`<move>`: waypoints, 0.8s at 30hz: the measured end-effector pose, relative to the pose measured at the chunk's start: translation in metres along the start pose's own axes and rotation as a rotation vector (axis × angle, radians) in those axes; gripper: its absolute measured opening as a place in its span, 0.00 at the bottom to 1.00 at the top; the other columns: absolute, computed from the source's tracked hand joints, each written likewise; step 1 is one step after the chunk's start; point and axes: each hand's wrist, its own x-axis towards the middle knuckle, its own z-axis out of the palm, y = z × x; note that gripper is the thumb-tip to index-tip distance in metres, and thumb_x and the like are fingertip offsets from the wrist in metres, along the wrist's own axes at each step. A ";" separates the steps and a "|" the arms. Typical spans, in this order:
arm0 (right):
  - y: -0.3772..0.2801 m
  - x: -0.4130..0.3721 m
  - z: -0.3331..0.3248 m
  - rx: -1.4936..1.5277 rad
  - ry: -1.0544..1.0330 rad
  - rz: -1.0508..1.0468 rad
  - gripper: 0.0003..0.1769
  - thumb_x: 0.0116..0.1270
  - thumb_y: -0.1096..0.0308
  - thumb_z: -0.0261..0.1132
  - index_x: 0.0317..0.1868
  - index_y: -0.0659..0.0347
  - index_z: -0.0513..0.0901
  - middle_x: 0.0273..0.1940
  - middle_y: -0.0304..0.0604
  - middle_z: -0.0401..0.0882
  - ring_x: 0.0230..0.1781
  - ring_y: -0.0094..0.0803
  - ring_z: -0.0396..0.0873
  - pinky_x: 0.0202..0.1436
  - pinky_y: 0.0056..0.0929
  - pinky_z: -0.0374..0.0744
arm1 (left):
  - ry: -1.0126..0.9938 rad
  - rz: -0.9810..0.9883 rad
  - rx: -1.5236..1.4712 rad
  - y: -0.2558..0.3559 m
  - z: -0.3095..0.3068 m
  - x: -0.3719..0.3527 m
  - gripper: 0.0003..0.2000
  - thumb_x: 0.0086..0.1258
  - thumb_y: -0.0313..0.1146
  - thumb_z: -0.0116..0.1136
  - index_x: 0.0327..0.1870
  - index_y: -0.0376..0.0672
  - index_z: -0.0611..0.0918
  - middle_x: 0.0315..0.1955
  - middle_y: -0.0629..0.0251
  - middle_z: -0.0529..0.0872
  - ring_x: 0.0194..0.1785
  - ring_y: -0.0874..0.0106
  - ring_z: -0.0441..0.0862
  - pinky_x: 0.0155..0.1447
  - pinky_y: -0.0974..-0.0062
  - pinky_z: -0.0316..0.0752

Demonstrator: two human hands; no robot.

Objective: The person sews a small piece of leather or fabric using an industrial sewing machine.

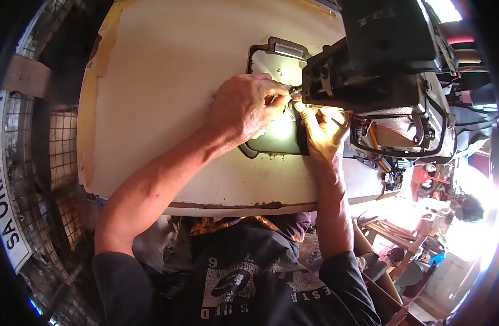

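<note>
A dark sewing machine [363,76] stands at the right of a pale worktable [151,81]. Its lamp lights the metal plate [282,138] under the needle area. My left hand [246,106] reaches in from the left, thumb and forefinger pinched beside the needle area. Close against it on the right, my right hand [323,127] has its fingers curled, with the thumb and forefinger meeting near the same spot. Whatever lies between the fingertips of either hand is too small to make out. Red thread [391,125] runs along the machine's right part.
Small tools [380,162] lie by the machine's base at the table's right. A wire mesh [62,146] and a lettered sign [13,179] stand at the left. Wooden pieces [396,239] and clutter fill the lower right. The table's front edge [249,206] is chipped.
</note>
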 end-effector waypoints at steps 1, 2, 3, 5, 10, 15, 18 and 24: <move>-0.004 0.002 0.004 0.091 0.036 0.026 0.06 0.64 0.78 0.73 0.39 0.67 0.85 0.31 0.40 0.84 0.27 0.21 0.79 0.31 0.20 0.78 | 0.009 0.001 -0.013 -0.001 0.001 0.000 0.06 0.66 0.31 0.67 0.40 0.42 0.90 0.35 0.60 0.90 0.33 0.71 0.88 0.38 0.74 0.82; -0.013 0.005 -0.001 0.079 0.001 0.106 0.05 0.64 0.78 0.73 0.39 0.67 0.86 0.31 0.39 0.84 0.27 0.20 0.78 0.31 0.20 0.77 | 0.019 0.002 -0.025 -0.002 0.002 -0.001 0.06 0.66 0.31 0.67 0.40 0.42 0.90 0.35 0.61 0.90 0.32 0.71 0.88 0.38 0.74 0.82; -0.020 0.009 -0.003 0.067 -0.033 0.185 0.04 0.64 0.78 0.73 0.38 0.68 0.87 0.30 0.38 0.84 0.27 0.20 0.78 0.31 0.19 0.77 | 0.028 0.005 -0.037 -0.003 0.003 -0.001 0.06 0.66 0.31 0.67 0.40 0.41 0.90 0.35 0.61 0.90 0.32 0.71 0.88 0.38 0.74 0.83; -0.010 0.006 -0.002 0.038 0.005 0.177 0.04 0.63 0.77 0.74 0.37 0.69 0.88 0.29 0.36 0.84 0.26 0.18 0.75 0.30 0.19 0.75 | 0.008 -0.003 -0.022 -0.004 0.002 -0.001 0.06 0.66 0.30 0.67 0.40 0.41 0.90 0.35 0.61 0.90 0.32 0.71 0.88 0.38 0.74 0.83; -0.013 0.007 -0.002 0.029 -0.006 0.189 0.07 0.63 0.73 0.76 0.33 0.68 0.88 0.25 0.36 0.82 0.23 0.18 0.74 0.25 0.21 0.71 | -0.002 0.012 -0.003 -0.004 0.002 -0.001 0.06 0.66 0.30 0.66 0.39 0.41 0.90 0.35 0.61 0.90 0.31 0.70 0.87 0.38 0.73 0.82; -0.008 0.007 -0.005 -0.165 0.001 0.079 0.09 0.62 0.70 0.77 0.31 0.68 0.88 0.21 0.35 0.81 0.21 0.19 0.73 0.24 0.21 0.70 | 0.010 0.032 0.010 -0.003 0.003 0.000 0.06 0.65 0.29 0.66 0.40 0.41 0.89 0.33 0.61 0.89 0.31 0.69 0.86 0.37 0.72 0.81; -0.014 0.008 -0.002 -0.078 0.023 0.164 0.09 0.62 0.70 0.77 0.30 0.67 0.88 0.21 0.35 0.80 0.20 0.18 0.72 0.24 0.21 0.70 | 0.023 0.070 0.020 -0.006 0.004 0.000 0.06 0.64 0.30 0.67 0.40 0.41 0.90 0.32 0.61 0.89 0.30 0.68 0.86 0.37 0.72 0.80; -0.013 0.008 -0.006 -0.166 -0.019 0.104 0.07 0.63 0.72 0.76 0.34 0.68 0.89 0.23 0.35 0.82 0.21 0.18 0.73 0.24 0.20 0.70 | 0.017 0.031 -0.020 -0.004 0.005 0.000 0.06 0.65 0.30 0.67 0.39 0.42 0.90 0.31 0.61 0.88 0.30 0.68 0.86 0.37 0.72 0.80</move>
